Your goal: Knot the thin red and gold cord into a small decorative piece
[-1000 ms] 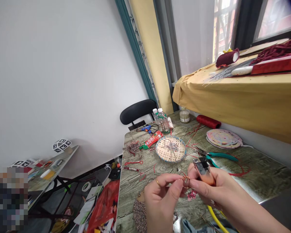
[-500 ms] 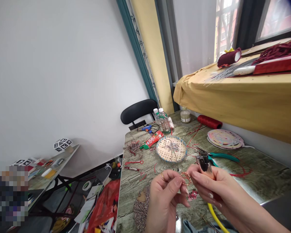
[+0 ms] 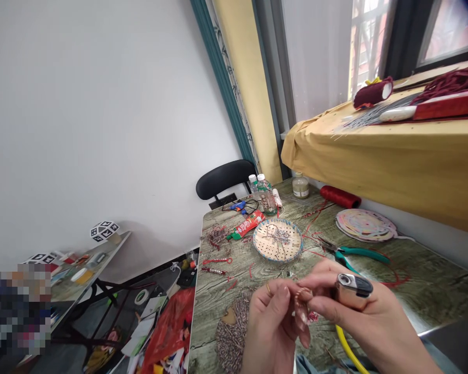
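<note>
My left hand pinches a small braided cord loop, brownish-red, between thumb and fingers. My right hand meets it there, its thumb and fingertips closed at the loop's right side. A lighter with a metal top and orange-copper body is tucked in the right hand, lying across the base of the index finger; no flame shows. Fingers hide part of the loop. Just beyond the right hand lie teal-handled pliers. Left of my left hand is a bundle of speckled yarn.
On the wood-grain table are a woven basket, a red packet, plastic bottles, a glass jar, a red thread spool and a round coiled mat. A yellow cable runs below my right hand.
The lighter has tipped from upright at my right fingertips back onto that hand. My right fingers have moved in to the loop, closer to my left hand.
</note>
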Available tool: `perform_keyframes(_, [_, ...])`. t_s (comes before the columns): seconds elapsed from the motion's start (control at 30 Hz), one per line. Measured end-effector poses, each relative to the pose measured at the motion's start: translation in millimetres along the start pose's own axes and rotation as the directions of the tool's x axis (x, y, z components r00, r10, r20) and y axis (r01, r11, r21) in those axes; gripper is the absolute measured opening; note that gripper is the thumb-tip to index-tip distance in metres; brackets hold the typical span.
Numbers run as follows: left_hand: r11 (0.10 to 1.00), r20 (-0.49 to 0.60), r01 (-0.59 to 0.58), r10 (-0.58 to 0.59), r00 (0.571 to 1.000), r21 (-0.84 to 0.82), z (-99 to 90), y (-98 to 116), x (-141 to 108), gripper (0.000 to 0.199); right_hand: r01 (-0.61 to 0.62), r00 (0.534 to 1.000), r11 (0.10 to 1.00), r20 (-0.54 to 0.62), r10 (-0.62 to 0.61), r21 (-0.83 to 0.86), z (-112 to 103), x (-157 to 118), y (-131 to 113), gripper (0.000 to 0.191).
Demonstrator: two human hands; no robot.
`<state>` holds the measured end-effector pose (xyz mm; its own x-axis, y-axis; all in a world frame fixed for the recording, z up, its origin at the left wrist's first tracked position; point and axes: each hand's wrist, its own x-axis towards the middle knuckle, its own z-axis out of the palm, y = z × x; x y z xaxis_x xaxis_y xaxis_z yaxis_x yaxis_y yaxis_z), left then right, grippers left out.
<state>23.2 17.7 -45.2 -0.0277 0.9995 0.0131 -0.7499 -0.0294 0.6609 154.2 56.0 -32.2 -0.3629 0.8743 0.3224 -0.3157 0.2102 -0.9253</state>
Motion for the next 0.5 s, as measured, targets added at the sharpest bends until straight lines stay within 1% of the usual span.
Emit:
perform_keyframes(0.07, [1.0, 0.096, -0.012, 0.014, 0.995, -0.022, 1.7, -2.2, -0.8, 0.026, -0.017, 0.999, 0.998, 0.04, 0.014, 0.067, -0.2, -1.2, -1.6, 0.01])
perform_keyframes(0.13, [0.999, 0.162, 0.003, 0.003, 0.987, -0.035, 4.8, -3.1, -2.1, 0.021, -0.04, 0.998, 0.99, 0.057, 0.032, 0.138, 1.2, -3.1, -2.1, 0.008])
perform_keyframes(0.2, [0.999, 0.201, 0.014, -0.006, 0.98, -0.036, 7.2, -3.8, -3.0, 0.021, -0.081, 0.997, 0.978, 0.011, 0.081, 0.192, 3.6, -4.8, -1.3, 0.005])
perform_keyframes(0.27, [0.999, 0.267, 0.009, 0.005, 0.964, -0.049, 7.2, -5.5, -2.5, 0.029, -0.132, 0.986, 0.971, -0.073, 0.149, 0.199, 5.3, -5.6, 0.6, 0.012])
perform_keyframes(0.3, [0.998, 0.307, 0.006, 0.012, 0.952, -0.055, 6.3, -6.8, -1.7, 0.033, -0.128, 0.983, 0.978, -0.112, 0.148, 0.163, 5.3, -5.5, 1.8, 0.016])
perform_keyframes(0.33, [0.998, 0.342, 0.002, 0.017, 0.939, -0.058, 5.1, -8.3, -0.6, 0.036, -0.097, 0.983, 0.99, -0.144, 0.111, 0.099, 4.6, -5.1, 2.9, 0.02])
perform_keyframes(0.4, [0.998, 0.409, -0.006, 0.028, 0.912, -0.055, 2.4, -11.7, 1.8, 0.04, 0.015, 0.979, 0.997, -0.203, -0.029, -0.07, 1.9, -4.0, 5.0, 0.022])
perform_keyframes(0.43, [0.999, 0.438, -0.014, 0.035, 0.898, -0.052, 1.3, -13.3, 2.9, 0.042, 0.064, 0.972, 0.987, -0.216, -0.095, -0.146, 0.2, -3.6, 5.8, 0.022])
perform_keyframes(0.5, [0.998, 0.494, -0.026, 0.049, 0.868, -0.053, -0.3, -16.0, 4.3, 0.045, 0.112, 0.961, 0.962, -0.221, -0.168, -0.249, -2.9, -3.4, 6.9, 0.027])
